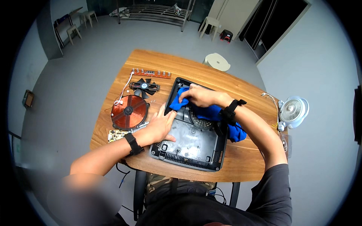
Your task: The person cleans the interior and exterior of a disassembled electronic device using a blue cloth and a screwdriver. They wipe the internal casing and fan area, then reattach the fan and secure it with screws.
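A black plastic housing of an induction cooker (186,141) lies with its inside facing up on the wooden table. My right hand (198,96) holds a blue cloth (178,104) against the upper left part of the housing. More of the cloth runs under my right wrist, over the round vent grille (202,121) and past the housing's right edge. My left hand (162,124) rests spread on the housing's left edge, its fingertips near the cloth.
Left on the table (249,163) are a copper induction coil (135,113), a cooling fan (144,86), a display board with buttons (151,74) and a circuit board (116,136), partly behind my left arm. A small white fan (292,109) stands at the right edge.
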`<state>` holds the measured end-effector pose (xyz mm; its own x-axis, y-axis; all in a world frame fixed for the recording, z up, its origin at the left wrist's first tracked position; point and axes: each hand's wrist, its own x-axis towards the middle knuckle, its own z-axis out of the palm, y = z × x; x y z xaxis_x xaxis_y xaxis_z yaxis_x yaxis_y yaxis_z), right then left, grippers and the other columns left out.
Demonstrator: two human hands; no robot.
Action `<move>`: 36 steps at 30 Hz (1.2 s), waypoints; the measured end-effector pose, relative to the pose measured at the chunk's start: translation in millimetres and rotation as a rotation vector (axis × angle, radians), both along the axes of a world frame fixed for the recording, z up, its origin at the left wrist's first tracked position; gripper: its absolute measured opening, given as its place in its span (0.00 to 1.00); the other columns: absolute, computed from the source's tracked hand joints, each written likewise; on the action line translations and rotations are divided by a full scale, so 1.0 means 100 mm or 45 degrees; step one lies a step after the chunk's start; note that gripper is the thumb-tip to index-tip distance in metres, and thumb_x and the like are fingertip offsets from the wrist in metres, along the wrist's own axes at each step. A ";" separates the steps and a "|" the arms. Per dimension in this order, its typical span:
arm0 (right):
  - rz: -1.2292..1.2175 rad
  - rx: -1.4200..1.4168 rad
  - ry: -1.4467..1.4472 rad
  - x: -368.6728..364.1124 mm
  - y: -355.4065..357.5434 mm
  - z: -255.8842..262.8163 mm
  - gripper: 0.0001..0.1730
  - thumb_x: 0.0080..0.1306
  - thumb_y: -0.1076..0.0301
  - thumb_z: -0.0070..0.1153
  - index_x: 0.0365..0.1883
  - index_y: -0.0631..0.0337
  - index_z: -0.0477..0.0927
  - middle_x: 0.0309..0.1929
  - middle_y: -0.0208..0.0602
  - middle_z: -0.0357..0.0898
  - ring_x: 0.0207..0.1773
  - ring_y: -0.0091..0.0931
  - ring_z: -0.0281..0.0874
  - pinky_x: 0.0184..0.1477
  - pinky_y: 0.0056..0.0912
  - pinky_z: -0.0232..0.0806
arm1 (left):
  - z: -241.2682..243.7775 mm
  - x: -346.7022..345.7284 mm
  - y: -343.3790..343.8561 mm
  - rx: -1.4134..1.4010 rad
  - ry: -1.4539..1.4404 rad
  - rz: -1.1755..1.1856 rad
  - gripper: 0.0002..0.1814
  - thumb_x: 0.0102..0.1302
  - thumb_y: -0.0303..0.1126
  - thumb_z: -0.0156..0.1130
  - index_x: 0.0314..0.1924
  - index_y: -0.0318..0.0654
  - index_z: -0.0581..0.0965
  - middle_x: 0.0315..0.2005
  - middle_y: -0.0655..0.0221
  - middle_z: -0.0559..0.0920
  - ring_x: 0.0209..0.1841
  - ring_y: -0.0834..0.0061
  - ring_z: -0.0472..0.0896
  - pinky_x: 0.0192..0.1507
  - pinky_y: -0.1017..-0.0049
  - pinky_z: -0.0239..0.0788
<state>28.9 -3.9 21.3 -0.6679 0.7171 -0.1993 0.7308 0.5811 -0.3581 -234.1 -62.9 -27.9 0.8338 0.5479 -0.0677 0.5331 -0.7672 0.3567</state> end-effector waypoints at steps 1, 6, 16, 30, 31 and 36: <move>0.069 -0.023 0.043 -0.09 -0.02 0.03 0.21 0.67 0.78 0.54 0.56 0.49 0.84 0.41 0.40 0.82 0.47 0.40 0.69 0.54 0.43 0.68 | 0.00 0.01 0.01 0.009 0.001 -0.012 0.66 0.46 0.59 0.81 0.74 0.26 0.57 0.69 0.34 0.63 0.76 0.33 0.53 0.67 0.44 0.62; -0.303 0.212 0.383 -0.29 0.09 0.09 0.23 0.65 0.82 0.48 0.57 0.62 0.82 0.47 0.55 0.85 0.53 0.50 0.80 0.56 0.46 0.73 | -0.04 0.00 -0.01 0.072 -0.012 -0.037 0.63 0.49 0.59 0.80 0.73 0.25 0.58 0.73 0.44 0.62 0.77 0.31 0.49 0.69 0.45 0.62; -0.331 0.206 -0.236 -0.30 0.00 -0.10 0.34 0.69 0.70 0.50 0.74 0.67 0.63 0.63 0.52 0.79 0.78 0.46 0.59 0.74 0.74 0.45 | -0.06 0.00 0.00 0.050 0.000 -0.035 0.68 0.48 0.58 0.81 0.77 0.25 0.53 0.70 0.38 0.64 0.77 0.32 0.52 0.71 0.45 0.60; 0.173 0.401 -0.429 -0.43 -0.22 0.06 0.21 0.65 0.73 0.57 0.58 0.57 0.80 0.47 0.38 0.83 0.71 0.34 0.69 0.79 0.66 0.44 | -0.05 0.00 -0.03 0.083 -0.020 -0.006 0.65 0.48 0.59 0.81 0.74 0.26 0.57 0.68 0.33 0.64 0.77 0.33 0.52 0.69 0.45 0.61; 0.168 0.324 -0.362 -0.43 -0.27 0.09 0.23 0.65 0.73 0.56 0.60 0.56 0.80 0.47 0.39 0.83 0.70 0.35 0.70 0.78 0.64 0.46 | -0.03 0.01 -0.03 0.054 0.006 0.001 0.63 0.48 0.59 0.81 0.73 0.27 0.59 0.69 0.38 0.65 0.77 0.33 0.51 0.69 0.45 0.61; 0.081 0.077 -0.223 -0.43 -0.37 0.07 0.24 0.67 0.69 0.53 0.62 0.50 0.80 0.49 0.43 0.84 0.65 0.39 0.75 0.68 0.57 0.58 | 0.02 0.03 -0.02 -0.016 0.001 0.003 0.55 0.48 0.56 0.82 0.66 0.30 0.63 0.66 0.37 0.68 0.76 0.32 0.53 0.68 0.42 0.60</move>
<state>-13.8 -40.9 28.3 -0.6713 0.6884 -0.2745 0.7398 0.6449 -0.1918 -231.5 -65.4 -25.6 0.8324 0.5490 -0.0751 0.5352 -0.7614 0.3658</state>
